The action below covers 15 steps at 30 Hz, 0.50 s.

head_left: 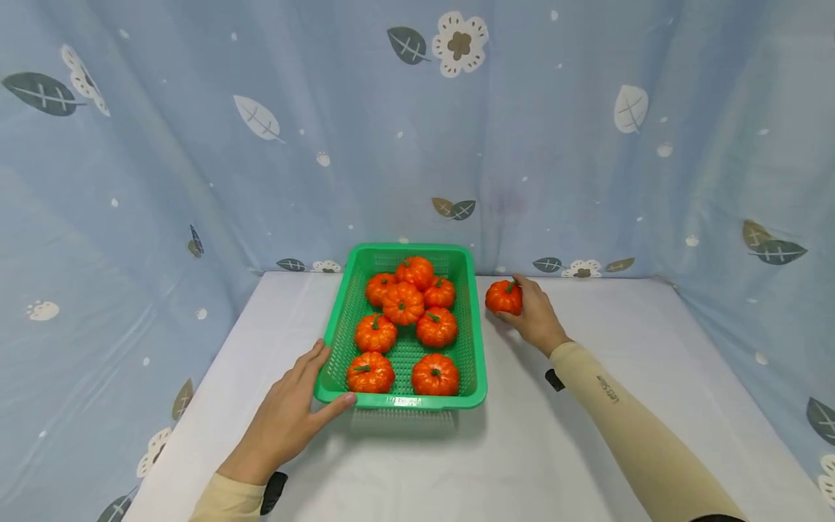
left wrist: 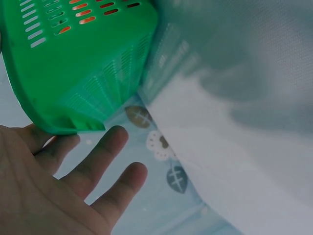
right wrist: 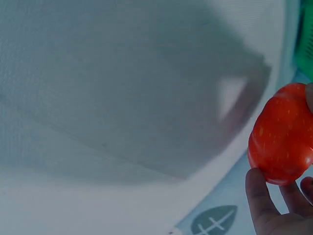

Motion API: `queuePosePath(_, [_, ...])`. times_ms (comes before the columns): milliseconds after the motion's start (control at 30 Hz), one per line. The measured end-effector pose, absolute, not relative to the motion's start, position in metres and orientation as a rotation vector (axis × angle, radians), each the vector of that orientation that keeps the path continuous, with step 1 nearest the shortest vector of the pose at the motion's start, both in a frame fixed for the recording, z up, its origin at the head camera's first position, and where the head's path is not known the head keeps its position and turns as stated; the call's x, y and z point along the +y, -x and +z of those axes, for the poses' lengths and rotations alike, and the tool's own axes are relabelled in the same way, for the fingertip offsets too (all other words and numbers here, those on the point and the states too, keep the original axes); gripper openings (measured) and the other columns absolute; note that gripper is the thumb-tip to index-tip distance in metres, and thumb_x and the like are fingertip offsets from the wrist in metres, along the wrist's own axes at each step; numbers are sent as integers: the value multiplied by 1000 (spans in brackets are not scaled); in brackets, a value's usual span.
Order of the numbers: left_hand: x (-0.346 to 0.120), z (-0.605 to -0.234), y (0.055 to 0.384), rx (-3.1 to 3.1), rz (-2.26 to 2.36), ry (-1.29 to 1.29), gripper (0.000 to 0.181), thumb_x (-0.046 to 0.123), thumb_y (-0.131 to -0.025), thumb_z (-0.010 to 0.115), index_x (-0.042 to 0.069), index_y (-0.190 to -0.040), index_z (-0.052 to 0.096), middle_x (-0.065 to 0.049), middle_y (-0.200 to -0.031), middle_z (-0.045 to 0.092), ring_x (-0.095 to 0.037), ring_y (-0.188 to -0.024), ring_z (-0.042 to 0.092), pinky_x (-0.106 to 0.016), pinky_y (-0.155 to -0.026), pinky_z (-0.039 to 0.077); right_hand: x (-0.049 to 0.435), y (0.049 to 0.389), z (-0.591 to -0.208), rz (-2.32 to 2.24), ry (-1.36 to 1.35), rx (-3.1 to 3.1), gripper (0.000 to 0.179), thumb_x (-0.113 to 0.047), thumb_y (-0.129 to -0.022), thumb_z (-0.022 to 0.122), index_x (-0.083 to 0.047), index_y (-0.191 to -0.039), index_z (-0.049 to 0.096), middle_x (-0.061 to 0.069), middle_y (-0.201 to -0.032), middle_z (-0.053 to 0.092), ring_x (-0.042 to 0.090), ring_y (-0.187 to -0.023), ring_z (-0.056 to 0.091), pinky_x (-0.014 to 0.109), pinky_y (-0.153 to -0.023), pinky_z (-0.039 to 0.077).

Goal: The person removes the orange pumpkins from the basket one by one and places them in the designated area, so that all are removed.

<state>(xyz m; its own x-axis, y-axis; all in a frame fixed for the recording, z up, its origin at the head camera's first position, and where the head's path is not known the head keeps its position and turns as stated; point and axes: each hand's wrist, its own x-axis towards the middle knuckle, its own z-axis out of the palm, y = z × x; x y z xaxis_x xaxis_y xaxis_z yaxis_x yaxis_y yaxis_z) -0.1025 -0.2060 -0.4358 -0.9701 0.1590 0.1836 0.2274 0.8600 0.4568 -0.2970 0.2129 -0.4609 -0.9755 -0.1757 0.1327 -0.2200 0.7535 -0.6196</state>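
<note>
A green plastic basket (head_left: 479, 341) stands in the middle of the table, holding several small orange toy pumpkins (head_left: 435, 375), some piled at its far end. My left hand (head_left: 287, 413) rests on its near left corner, thumb along the front rim and straight fingers at the left side. In the left wrist view, the left fingers (left wrist: 105, 152) spread out beneath the basket's green wall (left wrist: 49, 83). To the right of the basket, my right hand (head_left: 538, 319) pinches another toy pumpkin (head_left: 501, 297) between thumb and fingers. The right wrist view shows this pumpkin (right wrist: 279, 137) held above the table.
The white tabletop (head_left: 607, 341) reaches back to a blue curtain (head_left: 365, 145) with leaf and flower prints. The curtain also hangs along the left and right sides. A dark wrist strap (head_left: 554, 380) shows below the right wrist.
</note>
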Motion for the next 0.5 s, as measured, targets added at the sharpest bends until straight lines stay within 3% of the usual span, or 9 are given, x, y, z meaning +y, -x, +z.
queuePosePath(500, [-206, -437, 105, -2895, -738, 301, 94, 68, -92, 59, 8, -159, 32, -11, -165, 27, -42, -141, 39, -63, -107, 37, 219, 305, -475, 1051, -181, -2980, 95, -20, -91, 78, -3, -160, 15, 28, -154, 33, 48, -136, 37, 63, -110, 35])
